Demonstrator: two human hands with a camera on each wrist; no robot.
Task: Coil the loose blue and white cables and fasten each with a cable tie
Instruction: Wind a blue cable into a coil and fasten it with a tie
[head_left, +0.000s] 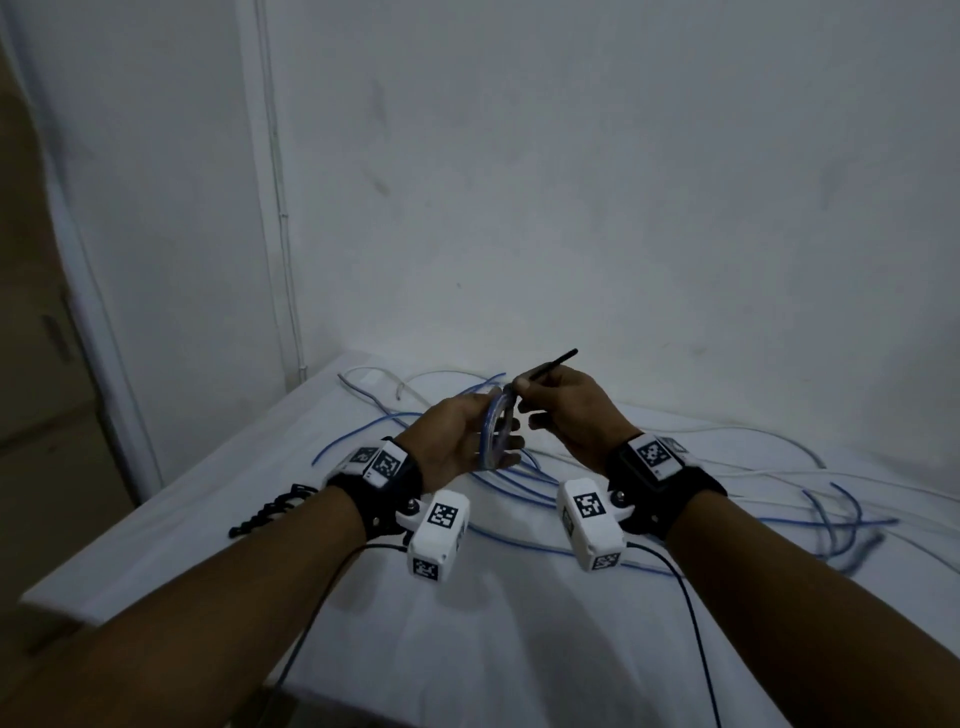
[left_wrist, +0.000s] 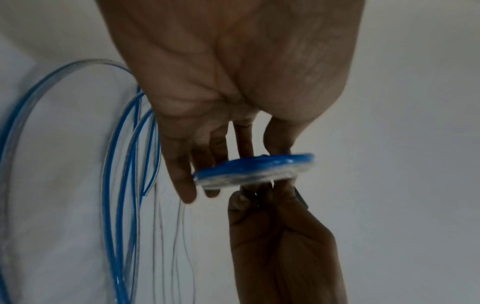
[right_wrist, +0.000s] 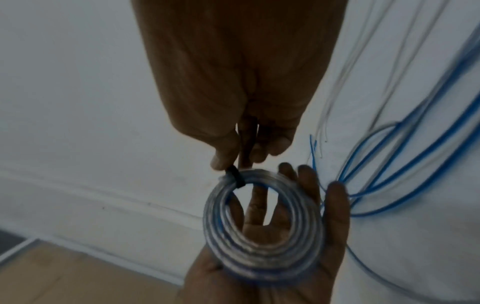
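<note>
Blue coil (right_wrist: 262, 224) rests in the left hand (head_left: 457, 436), fingers curled round; right hand (head_left: 566, 410) pinches its black tie (right_wrist: 235, 176).

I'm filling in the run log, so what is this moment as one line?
left hand holds blue coil | right hand pinches black cable tie round coil | loose cables on table

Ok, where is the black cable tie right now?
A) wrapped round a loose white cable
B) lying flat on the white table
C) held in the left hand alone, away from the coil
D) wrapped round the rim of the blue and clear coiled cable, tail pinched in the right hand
D: the black cable tie bands the blue and clear coiled cable cradled in the left hand, while the right hand pinches its tail.
</note>
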